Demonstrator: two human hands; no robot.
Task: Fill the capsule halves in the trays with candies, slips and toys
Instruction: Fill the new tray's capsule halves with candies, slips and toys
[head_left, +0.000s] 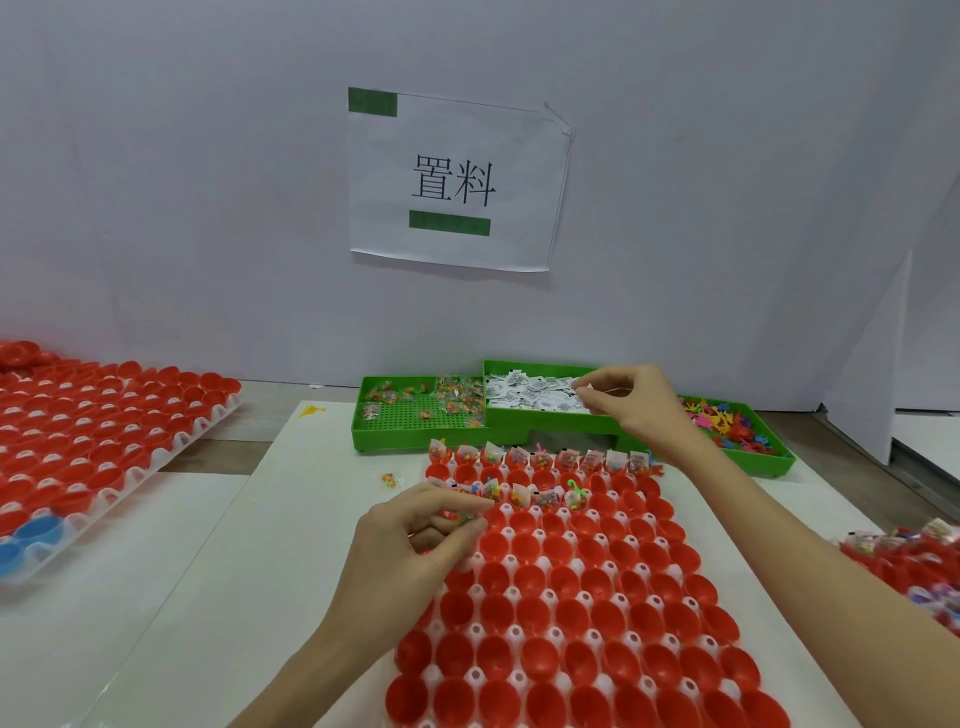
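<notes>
A white tray (514, 633) of red capsule halves (582, 613) lies in front of me. Its two far rows hold candy packets, slips and small toys. My left hand (415, 540) hovers over the tray's left side, fingers curled round small candy packets (462, 517). My right hand (631, 402) reaches over the green middle tray of white paper slips (530, 392) and pinches one slip at its fingertips. A green tray of candy packets (415, 410) stands to the left of the slips. Another green tray with colourful toys (727, 423) stands to the right.
A second tray of red halves (104, 431) with a few blue ones (36, 535) lies at the left. A filled tray (914, 566) shows at the right edge. One loose candy packet (388, 479) lies on the white board. A paper sign (452, 179) hangs on the wall.
</notes>
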